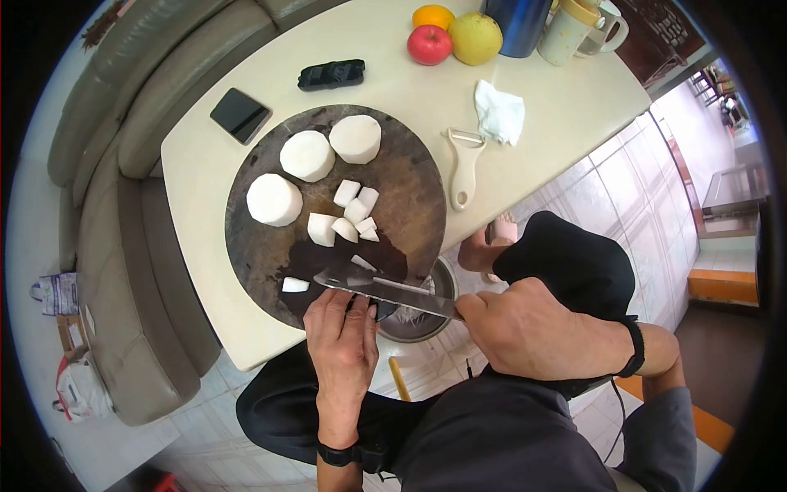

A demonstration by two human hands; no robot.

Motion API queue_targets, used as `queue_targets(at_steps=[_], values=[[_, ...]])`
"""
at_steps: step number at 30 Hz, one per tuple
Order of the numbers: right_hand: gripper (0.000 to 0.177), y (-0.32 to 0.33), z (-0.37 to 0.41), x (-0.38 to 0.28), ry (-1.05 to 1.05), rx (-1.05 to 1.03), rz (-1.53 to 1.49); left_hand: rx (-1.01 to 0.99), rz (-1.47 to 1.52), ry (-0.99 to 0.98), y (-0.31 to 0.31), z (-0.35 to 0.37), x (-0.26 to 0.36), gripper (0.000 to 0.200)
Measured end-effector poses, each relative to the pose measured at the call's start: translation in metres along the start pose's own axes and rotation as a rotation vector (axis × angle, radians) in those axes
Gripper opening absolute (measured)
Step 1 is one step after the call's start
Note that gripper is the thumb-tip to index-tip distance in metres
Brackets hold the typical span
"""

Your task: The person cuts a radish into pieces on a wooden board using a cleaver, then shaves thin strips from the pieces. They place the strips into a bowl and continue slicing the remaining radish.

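My right hand (525,328) is wrapped round the handle of a kitchen knife (393,293). Its blade points left over the near edge of a round dark cutting board (410,176). Close against the blade, my left hand (340,336) has its fingers bent and pressed together; what lies under the fingertips is hidden. Thick peeled white radish rounds stand on the board, one of them at its left (275,199). Several cut radish chunks (322,229) are grouped mid-board. A small radish piece (295,284) lies just above my left fingers, and a sliver (363,262) sits beyond the blade.
A metal basin (443,287) stands below the table edge. On the cream table (205,176) are a phone (240,116), a black packet (331,75), a peeler (465,168), crumpled tissue (499,113), a red apple (429,44), other fruit and a blue flask (518,25).
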State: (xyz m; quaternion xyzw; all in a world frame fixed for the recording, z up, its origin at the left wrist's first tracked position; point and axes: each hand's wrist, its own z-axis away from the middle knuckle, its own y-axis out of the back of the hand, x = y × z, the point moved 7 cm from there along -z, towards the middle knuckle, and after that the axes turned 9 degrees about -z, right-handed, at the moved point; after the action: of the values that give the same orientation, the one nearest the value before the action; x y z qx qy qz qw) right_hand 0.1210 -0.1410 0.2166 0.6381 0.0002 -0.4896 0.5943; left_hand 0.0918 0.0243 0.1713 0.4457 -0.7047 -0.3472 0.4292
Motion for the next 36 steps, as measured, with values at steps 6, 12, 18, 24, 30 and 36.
queue_targets(at_steps=[6,12,18,24,30,36], values=[[0.022,-0.004,0.001,-0.006,-0.028,-0.060,0.018,-0.025,-0.042,-0.027,-0.002,0.002,0.002,0.023],[0.022,-0.011,0.000,-0.008,-0.044,-0.095,0.037,-0.026,-0.038,-0.034,-0.002,0.004,0.002,0.023],[0.019,-0.013,-0.005,-0.010,-0.022,-0.136,0.006,-0.030,-0.035,-0.021,-0.003,0.006,0.001,0.022],[0.016,-0.022,-0.032,-0.017,0.081,0.006,-0.010,-0.042,0.012,0.012,-0.005,0.009,-0.001,0.023],[0.016,-0.020,-0.030,-0.013,0.009,-0.002,-0.024,-0.011,0.009,0.005,-0.002,0.007,0.000,0.023],[0.012,-0.017,-0.023,-0.018,0.016,-0.054,0.004,-0.005,0.013,0.011,-0.002,0.009,-0.001,0.022]])
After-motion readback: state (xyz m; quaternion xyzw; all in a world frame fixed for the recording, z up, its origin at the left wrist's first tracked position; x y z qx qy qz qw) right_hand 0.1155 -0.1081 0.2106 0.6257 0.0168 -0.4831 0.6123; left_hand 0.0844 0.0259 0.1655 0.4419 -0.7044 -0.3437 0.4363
